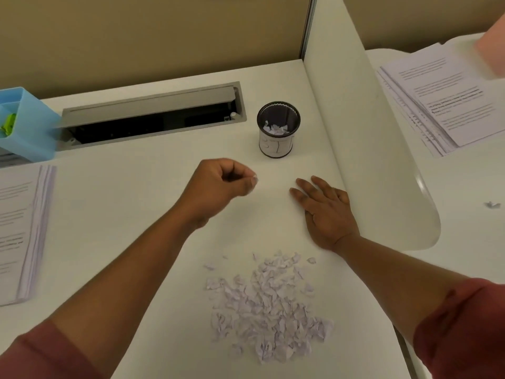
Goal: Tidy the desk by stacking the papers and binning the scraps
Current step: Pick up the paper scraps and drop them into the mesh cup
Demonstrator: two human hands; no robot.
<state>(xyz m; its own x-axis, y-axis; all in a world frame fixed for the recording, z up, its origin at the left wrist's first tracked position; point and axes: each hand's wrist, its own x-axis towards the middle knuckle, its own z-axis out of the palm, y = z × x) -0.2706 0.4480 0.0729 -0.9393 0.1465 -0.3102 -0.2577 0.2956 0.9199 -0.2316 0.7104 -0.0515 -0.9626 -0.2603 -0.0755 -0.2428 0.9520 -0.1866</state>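
A heap of crumpled white paper scraps (267, 305) lies on the white desk near its front edge. A small black mesh bin (278, 129) with a paper label stands further back, with a few scraps inside. My left hand (218, 184) hovers between heap and bin, its fingers curled and its thumb and forefinger pinching what looks like a tiny white scrap. My right hand (325, 212) lies flat on the desk, fingers straight, to the right of the left hand. A stack of printed papers (19, 228) sits at the left edge.
A white curved divider (363, 149) walls off the right side. Beyond it lie another spread stack of papers (448, 102) and a stray scrap (493, 205). A blue organiser (27, 129) stands at the back left beside an open cable tray (153, 116).
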